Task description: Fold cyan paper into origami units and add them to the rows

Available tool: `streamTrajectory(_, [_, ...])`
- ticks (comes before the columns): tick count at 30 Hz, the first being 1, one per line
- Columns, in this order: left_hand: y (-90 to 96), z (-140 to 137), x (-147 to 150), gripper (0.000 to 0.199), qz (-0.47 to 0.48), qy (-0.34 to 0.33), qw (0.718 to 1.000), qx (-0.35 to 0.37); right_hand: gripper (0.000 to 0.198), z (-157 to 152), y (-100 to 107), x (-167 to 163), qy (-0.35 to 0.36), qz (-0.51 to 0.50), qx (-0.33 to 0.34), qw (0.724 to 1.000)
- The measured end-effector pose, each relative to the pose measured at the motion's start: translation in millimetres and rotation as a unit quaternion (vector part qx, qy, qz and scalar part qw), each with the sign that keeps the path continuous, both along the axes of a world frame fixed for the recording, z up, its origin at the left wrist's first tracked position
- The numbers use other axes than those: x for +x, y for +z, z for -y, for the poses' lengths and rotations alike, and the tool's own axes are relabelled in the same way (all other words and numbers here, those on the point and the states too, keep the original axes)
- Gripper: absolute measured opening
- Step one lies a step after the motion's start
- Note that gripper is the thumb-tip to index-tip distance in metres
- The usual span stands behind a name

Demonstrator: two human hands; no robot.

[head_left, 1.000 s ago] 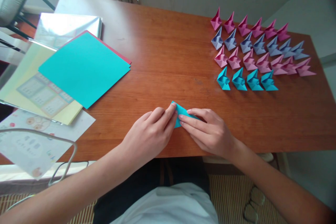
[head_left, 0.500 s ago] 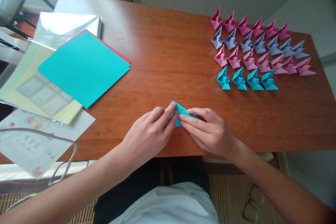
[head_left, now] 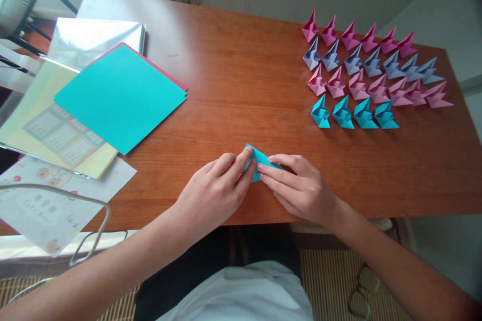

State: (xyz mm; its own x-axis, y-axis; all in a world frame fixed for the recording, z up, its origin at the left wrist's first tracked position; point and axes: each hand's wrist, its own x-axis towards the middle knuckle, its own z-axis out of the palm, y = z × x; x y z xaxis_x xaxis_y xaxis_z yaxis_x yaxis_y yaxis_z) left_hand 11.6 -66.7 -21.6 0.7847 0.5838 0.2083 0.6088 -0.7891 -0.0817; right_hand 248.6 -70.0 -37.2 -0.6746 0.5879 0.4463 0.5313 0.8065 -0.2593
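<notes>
A small folded piece of turquoise origami paper [head_left: 259, 156] is between my hands near the table's front edge. My left hand [head_left: 222, 180] has its fingers closed on the left side of the paper. On the right side, my right hand [head_left: 297, 183] grips the paper with thumb and fingers. My fingers cover much of the paper, so its full folded shape is hidden. Beyond my right hand stand several folded turquoise pieces [head_left: 343, 112] in a row, with rows of light pink [head_left: 359, 85], lavender [head_left: 353, 61] and dark pink pieces [head_left: 350, 36] behind them.
At the left, turquoise paper sheets [head_left: 120, 98] lie over a pinkish-red sheet, on a pale yellow packet [head_left: 22, 110] and a shiny pack [head_left: 98, 35]. A printed white sheet [head_left: 48, 205] and a white cable [head_left: 101, 230] are nearer. Glasses [head_left: 361, 293] lie below the wooden table [head_left: 233, 75].
</notes>
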Motion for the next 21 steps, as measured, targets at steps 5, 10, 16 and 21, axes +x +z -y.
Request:
streamTrajectory(5, [0.3, 0.3, 0.3, 0.037, -0.002, 0.0, 1.0, -0.009, 0.025, 0.2, -0.3, 0.2, -0.001, 0.002, 0.0, 1.0])
streamTrajectory(10, [1.1, 0.0, -0.6, 0.037, -0.001, 0.0, 1.0, -0.011, 0.024, 0.1, 0.4, 0.1, -0.004, 0.005, 0.003, 1.0])
streamTrajectory(16, [0.5, -0.6, -0.3, 0.036, 0.002, 0.001, 1.0, -0.018, 0.023, 0.2, -0.1, 0.6, -0.001, 0.012, 0.012, 1.0])
streamTrajectory(21, [0.5, -0.8, -0.3, 0.035, 0.008, 0.004, 1.0, -0.01, 0.023, -0.2, -1.0, 0.6, -0.004, 0.008, 0.01, 1.0])
